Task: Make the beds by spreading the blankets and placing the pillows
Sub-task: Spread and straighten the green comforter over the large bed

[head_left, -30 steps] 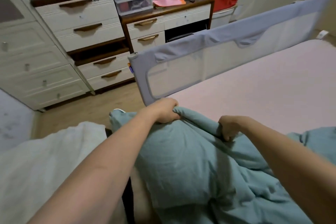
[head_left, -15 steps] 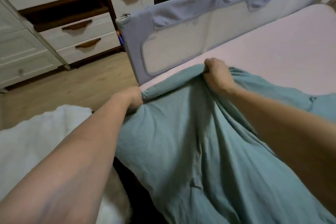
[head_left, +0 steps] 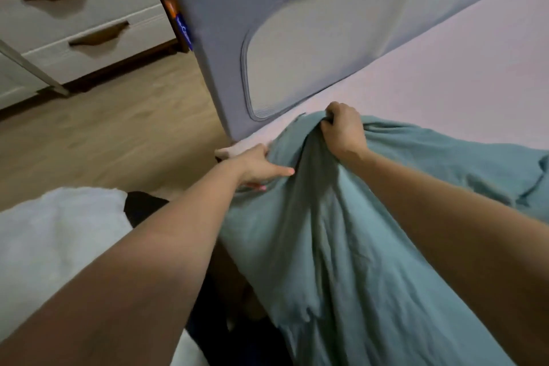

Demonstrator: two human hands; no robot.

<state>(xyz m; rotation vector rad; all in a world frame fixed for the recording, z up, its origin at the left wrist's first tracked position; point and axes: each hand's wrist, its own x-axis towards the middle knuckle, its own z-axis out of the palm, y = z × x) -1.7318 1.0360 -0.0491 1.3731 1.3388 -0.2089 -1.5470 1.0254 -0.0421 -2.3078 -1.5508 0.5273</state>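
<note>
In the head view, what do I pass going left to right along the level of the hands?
wood floor → left hand, gripping the teal blanket's edge → right hand, clutching a bunch of the teal blanket → bare pink sheet.
</note>
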